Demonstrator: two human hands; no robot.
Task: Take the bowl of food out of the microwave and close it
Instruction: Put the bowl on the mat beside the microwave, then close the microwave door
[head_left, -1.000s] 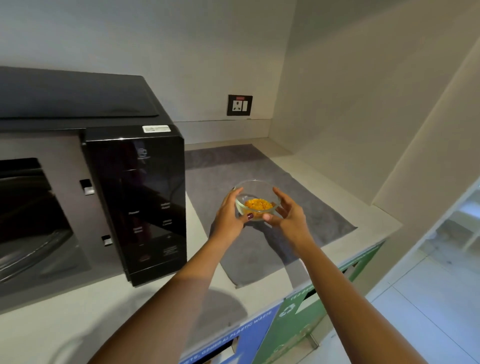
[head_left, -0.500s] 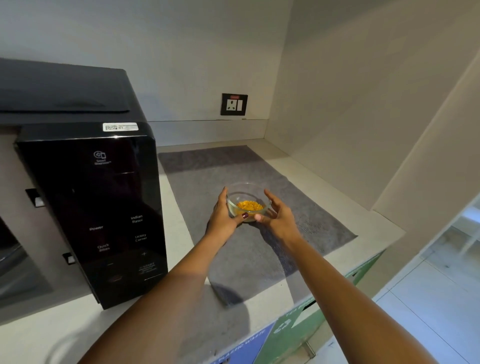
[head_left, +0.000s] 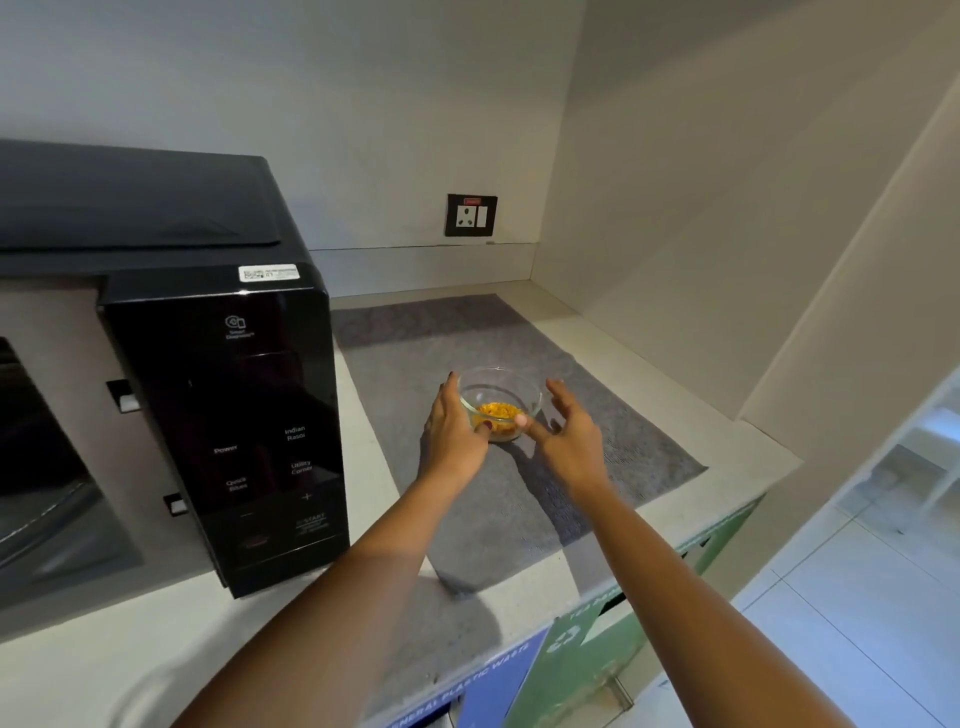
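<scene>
Small clear glass bowl (head_left: 500, 402) of yellow food resting on grey cloth mat (head_left: 597, 415) over pale worktop (head_left: 737, 457), right of black microwave (head_left: 228, 415) with door open. Left hand (head_left: 457, 423) touching bowl's left side; right hand (head_left: 569, 434) spread, fingers just off the rim.

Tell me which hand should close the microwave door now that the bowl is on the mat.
Left, probably. The left hand is on the bowl's microwave side, nearer the open cavity; the right hand sits farther away. The door itself is out of view.
</scene>
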